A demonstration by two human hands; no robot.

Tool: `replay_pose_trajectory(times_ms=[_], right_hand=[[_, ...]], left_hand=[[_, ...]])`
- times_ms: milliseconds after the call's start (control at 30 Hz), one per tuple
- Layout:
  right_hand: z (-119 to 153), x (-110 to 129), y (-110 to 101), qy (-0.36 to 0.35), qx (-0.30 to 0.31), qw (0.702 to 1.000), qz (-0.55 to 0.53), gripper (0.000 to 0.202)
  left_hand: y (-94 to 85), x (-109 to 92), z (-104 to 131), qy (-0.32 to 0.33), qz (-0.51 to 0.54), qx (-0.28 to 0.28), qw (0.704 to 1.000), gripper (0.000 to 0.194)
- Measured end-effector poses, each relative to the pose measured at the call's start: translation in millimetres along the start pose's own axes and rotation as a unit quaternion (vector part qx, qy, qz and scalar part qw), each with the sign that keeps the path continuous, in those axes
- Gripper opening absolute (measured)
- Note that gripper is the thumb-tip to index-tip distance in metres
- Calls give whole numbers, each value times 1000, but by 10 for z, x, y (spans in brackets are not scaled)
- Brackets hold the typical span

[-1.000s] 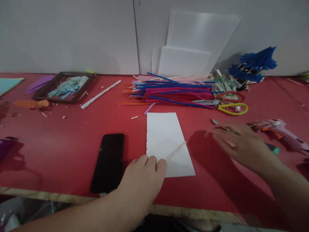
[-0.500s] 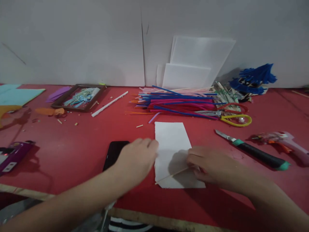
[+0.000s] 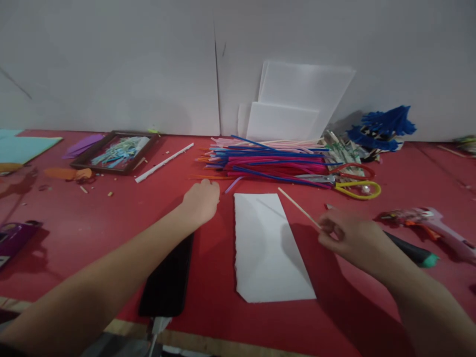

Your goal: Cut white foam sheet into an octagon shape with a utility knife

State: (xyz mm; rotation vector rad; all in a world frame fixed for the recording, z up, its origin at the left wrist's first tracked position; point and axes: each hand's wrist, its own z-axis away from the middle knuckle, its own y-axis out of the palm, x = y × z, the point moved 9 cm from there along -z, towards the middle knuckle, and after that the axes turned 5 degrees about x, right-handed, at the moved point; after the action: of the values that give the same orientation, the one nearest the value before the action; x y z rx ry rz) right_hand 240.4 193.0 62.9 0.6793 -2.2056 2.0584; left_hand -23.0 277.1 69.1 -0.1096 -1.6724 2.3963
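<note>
My right hand pinches a thin wooden stick near its lower end. The stick slants up and left above the right edge of a white foam board piece, which lies on the red table with a rough left edge. To the left, my left hand is down at the tabletop with its fingers curled together. Whatever is between those fingertips is hidden. Under my left forearm lies a black phone with a cable at its near end. A craft knife is partly covered by my right hand and wrist.
Behind the board are a pile of coloured pipe cleaners and scissors. A pink glue gun lies at the right. White sheets lean on the wall. At the left are a brown frame and a white strip.
My right hand has lifted the stick off the board and moved right. My left hand has moved away from the board, up and left, to where a short stick piece lay.
</note>
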Motion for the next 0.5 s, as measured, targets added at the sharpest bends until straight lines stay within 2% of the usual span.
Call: replay_pose_trajectory(times_ms=[133, 233, 333, 500], right_hand=[[-39, -105, 127, 9, -3, 1000, 11, 8], [-23, -55, 144, 11, -21, 1000, 14, 9], [7, 147, 176, -23, -10, 1000, -7, 18], [25, 497, 360, -85, 71, 992, -67, 24]], left_hand=[[79, 31, -50, 27, 13, 24, 999, 36], [101, 40, -47, 33, 13, 32, 999, 36], [123, 51, -25, 24, 8, 38, 999, 36], [158, 53, 15, 15, 9, 31, 999, 36]])
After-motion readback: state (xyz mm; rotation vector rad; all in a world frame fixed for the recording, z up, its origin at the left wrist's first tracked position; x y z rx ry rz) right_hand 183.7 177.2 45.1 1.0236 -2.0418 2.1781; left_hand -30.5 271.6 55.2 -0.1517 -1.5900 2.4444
